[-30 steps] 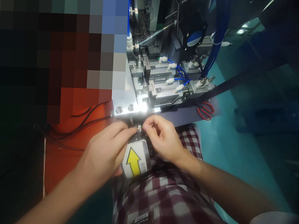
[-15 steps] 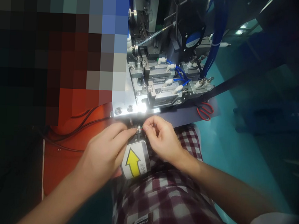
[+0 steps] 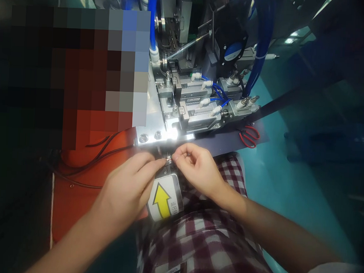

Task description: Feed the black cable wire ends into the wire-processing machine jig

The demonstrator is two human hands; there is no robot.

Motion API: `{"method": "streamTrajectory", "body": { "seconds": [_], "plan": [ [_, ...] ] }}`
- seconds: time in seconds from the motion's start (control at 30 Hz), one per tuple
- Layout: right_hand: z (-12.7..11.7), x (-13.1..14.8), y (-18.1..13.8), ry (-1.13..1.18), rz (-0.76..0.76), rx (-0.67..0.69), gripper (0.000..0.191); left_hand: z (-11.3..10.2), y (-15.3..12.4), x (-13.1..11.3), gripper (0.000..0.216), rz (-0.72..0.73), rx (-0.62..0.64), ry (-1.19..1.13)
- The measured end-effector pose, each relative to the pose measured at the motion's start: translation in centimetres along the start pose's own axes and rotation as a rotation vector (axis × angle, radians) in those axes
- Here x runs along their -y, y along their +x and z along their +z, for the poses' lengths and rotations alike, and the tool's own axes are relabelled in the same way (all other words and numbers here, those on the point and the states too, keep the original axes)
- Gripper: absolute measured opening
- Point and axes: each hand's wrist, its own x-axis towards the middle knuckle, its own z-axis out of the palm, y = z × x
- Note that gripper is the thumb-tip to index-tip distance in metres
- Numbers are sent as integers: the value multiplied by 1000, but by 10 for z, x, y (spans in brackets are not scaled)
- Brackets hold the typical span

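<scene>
My left hand (image 3: 128, 188) and my right hand (image 3: 195, 167) meet fingertip to fingertip just below the front edge of a shiny metal plate (image 3: 153, 134). Between the fingertips both hands pinch a tiny shiny metal part (image 3: 169, 159); its shape is too small to tell. Right under it sits a grey block with a yellow arrow label (image 3: 164, 198), partly covered by my left hand. Behind the plate stands a machine with pneumatic cylinders (image 3: 198, 109) and blue air hoses (image 3: 218, 90).
Red-handled scissors (image 3: 248, 136) lie on a dark sheet at the right of the machine. Black cables (image 3: 103, 149) run over an orange surface (image 3: 73, 196) at the left. My checked shirt (image 3: 201, 242) fills the foreground. The floor at the right is teal.
Both hands stay pinched on the small part at the same spot. The view has shifted down slightly, so the machine sits a little higher and left.
</scene>
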Motion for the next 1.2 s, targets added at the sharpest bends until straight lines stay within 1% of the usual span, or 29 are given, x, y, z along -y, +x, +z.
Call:
{"method": "streamTrajectory", "body": {
  "seconds": [0.13,0.4,0.63,0.8,0.97,1.1,1.2],
  "plan": [
    [0,2,0,40,21,26,11,1,-1,0,24,-6,0,-6],
    [1,4,-2,-7,-35,50,7,0,1,-1,24,-4,-1,-5],
    [0,0,-2,47,47,62,10,0,0,0,24,4,-7,-2],
    [-1,2,-1,38,47,54,10,0,-1,0,24,-5,7,-8],
    [-1,1,-1,-66,-21,47,11,1,0,0,24,1,1,-10],
    [-1,5,-2,-219,-81,19,10,1,0,0,25,-14,7,-4],
    [-1,12,-1,-348,-71,-1,11,0,0,-1,25,-6,12,-1]
  ]
}}
